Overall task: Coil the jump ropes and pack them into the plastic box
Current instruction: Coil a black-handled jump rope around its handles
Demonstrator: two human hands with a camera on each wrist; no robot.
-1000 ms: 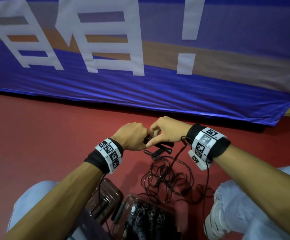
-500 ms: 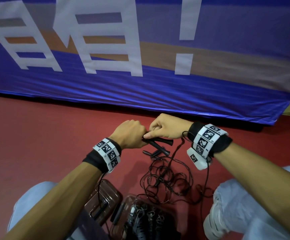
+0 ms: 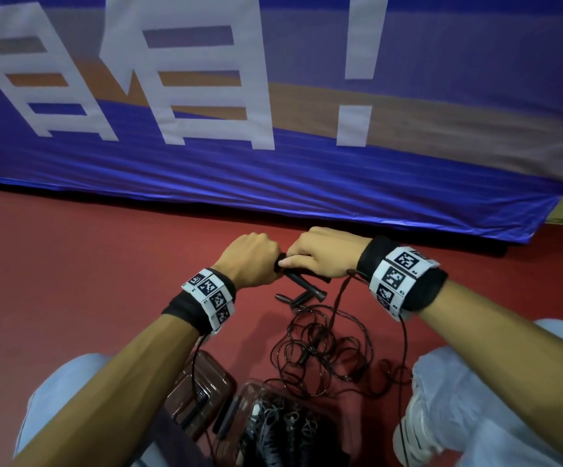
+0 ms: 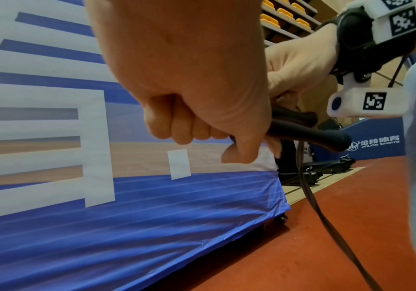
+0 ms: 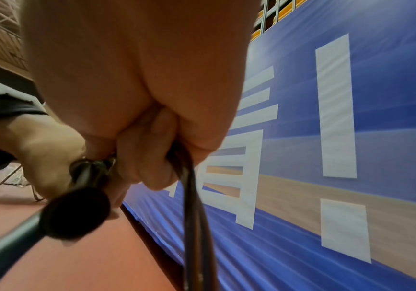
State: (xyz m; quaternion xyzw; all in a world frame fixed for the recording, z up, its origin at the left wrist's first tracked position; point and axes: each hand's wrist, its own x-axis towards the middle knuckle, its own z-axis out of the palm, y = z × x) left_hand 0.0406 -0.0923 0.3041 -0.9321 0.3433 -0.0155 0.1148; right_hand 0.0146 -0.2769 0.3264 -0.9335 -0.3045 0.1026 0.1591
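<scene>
Red sports floor (image 3: pixel 71 281) runs wide and bare to the left, hemmed ahead by a blue banner (image 3: pixel 307 197). Both hands meet above the floor: left hand (image 3: pixel 251 261) fisted round black jump-rope handles (image 4: pixel 306 133), right hand (image 3: pixel 327 252) pinching the rope cord (image 5: pixel 192 206) beside them. Loose jump ropes (image 3: pixel 323 352) tangle between the knees, just beyond the plastic box (image 3: pixel 239 396).

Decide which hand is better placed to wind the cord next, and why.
Right. The right hand already pinches the cord, while the left hand grips the handles, anchoring them.
</scene>
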